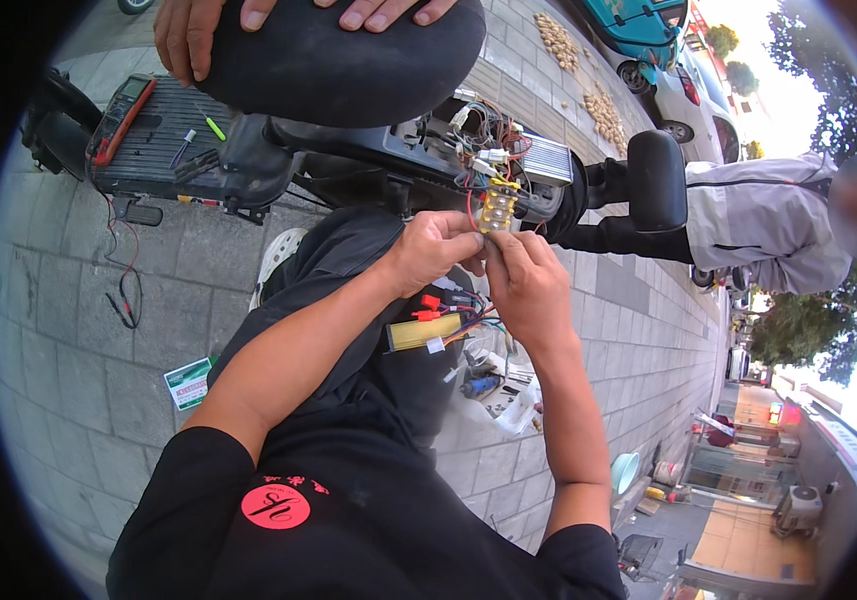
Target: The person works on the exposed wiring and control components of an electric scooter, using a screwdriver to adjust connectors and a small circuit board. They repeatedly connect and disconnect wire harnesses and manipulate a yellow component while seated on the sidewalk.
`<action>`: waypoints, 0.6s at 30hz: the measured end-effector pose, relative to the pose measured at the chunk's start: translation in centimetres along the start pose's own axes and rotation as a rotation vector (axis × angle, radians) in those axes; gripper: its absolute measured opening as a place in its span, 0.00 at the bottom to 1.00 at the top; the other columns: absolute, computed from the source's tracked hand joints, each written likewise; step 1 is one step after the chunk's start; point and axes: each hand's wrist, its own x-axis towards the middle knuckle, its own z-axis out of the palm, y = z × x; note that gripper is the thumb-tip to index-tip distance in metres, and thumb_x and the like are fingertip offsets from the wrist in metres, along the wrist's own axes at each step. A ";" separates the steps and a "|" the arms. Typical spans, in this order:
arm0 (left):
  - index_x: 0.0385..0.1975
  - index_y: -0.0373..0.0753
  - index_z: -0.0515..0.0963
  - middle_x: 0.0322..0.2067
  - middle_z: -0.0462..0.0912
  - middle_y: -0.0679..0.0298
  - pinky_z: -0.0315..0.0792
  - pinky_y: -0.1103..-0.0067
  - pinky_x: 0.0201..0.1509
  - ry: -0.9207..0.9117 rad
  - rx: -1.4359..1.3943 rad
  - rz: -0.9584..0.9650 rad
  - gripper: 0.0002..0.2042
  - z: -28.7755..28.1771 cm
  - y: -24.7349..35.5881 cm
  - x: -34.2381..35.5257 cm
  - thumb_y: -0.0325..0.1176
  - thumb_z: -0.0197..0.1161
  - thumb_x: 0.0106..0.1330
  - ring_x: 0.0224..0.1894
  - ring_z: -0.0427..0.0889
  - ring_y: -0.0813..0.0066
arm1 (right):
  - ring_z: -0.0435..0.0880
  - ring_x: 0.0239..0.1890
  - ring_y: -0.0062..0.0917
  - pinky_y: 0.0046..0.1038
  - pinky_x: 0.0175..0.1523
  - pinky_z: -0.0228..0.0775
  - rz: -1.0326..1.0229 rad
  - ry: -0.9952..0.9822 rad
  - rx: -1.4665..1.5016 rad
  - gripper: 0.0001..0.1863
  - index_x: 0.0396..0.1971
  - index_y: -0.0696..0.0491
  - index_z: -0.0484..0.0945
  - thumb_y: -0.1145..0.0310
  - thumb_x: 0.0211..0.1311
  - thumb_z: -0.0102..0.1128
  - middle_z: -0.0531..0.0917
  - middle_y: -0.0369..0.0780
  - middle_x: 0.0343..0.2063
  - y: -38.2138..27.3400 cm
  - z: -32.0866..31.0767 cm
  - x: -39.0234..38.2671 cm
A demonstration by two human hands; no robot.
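Observation:
My left hand (432, 250) and my right hand (530, 282) meet at the near end of a yellow block (498, 205) with a row of silvery round parts. Fingers and thumbs of both are closed in a pinch there; what lies between the fingertips is too covered to make out. A red wire (469, 208) curves beside the block. Behind it, bundled wires with white connectors (491, 156) and a finned silver box (545, 158) sit in the opened body of a scooter. Close below my hands is a flat yellow part (424, 333) with red connectors and coloured wires.
Another person's hands (388, 12) rest on the black seat (348, 62). A red multimeter (126, 115), a green-handled screwdriver (212, 123) and pliers (196, 166) lie on the footboard. Tools lie in a plastic bag (518, 408). A person in a grey jacket (758, 215) stands at right.

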 end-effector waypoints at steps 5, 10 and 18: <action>0.52 0.30 0.83 0.40 0.88 0.63 0.82 0.78 0.48 0.021 0.053 -0.015 0.11 -0.1 -0.2 0.4 0.27 0.61 0.76 0.38 0.87 0.78 | 0.82 0.34 0.42 0.41 0.38 0.76 0.036 -0.077 -0.101 0.08 0.42 0.57 0.81 0.74 0.66 0.68 0.80 0.44 0.32 0.4 0.9 -0.1; 0.50 0.30 0.85 0.37 0.90 0.62 0.82 0.80 0.42 0.016 0.040 0.020 0.12 0.0 -0.4 0.4 0.29 0.63 0.73 0.34 0.88 0.79 | 0.81 0.35 0.45 0.44 0.39 0.75 0.016 -0.046 -0.152 0.09 0.43 0.57 0.79 0.71 0.69 0.67 0.79 0.46 0.33 -0.1 0.8 -0.6; 0.49 0.31 0.84 0.34 0.87 0.64 0.81 0.79 0.39 0.041 0.020 0.019 0.10 0.3 -0.3 0.1 0.28 0.63 0.73 0.31 0.86 0.79 | 0.86 0.42 0.43 0.41 0.47 0.79 0.026 -0.069 -0.080 0.11 0.46 0.56 0.83 0.77 0.63 0.69 0.85 0.46 0.40 -0.8 0.1 0.0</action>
